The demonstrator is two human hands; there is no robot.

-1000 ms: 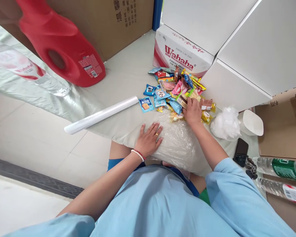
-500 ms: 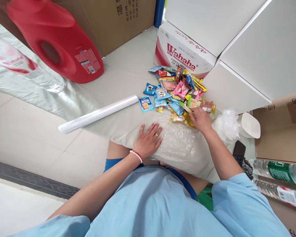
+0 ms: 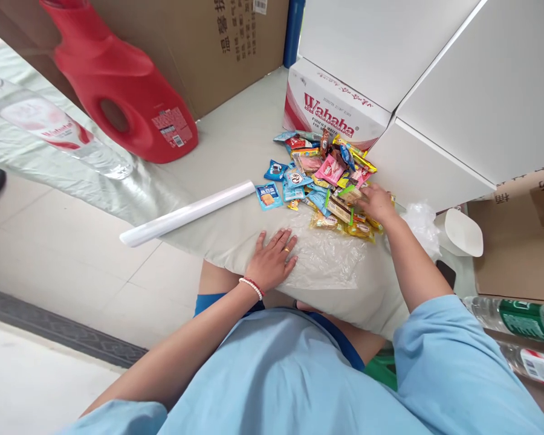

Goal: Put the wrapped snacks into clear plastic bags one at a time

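- Left hand (image 3: 272, 261) lies flat, fingers spread, on a crinkly clear plastic bag (image 3: 330, 263).
- Right hand (image 3: 377, 203) pinches a flat snack packet (image 3: 350, 194) above glossy wrappers (image 3: 320, 175).

A large red plastic detergent jug (image 3: 131, 103) with a moulded handle stands at the rear left of the pale table surface (image 3: 236, 136). A clear plastic water bottle (image 3: 57, 130) with a red-and-white label lies beside it. A brown cardboard carton (image 3: 217, 42) stands behind. A white-and-red printed Wahaha carton (image 3: 333, 112) adjoins 2 plain white boxes (image 3: 457, 78). A white plastic scoop (image 3: 463, 232) sits at right.
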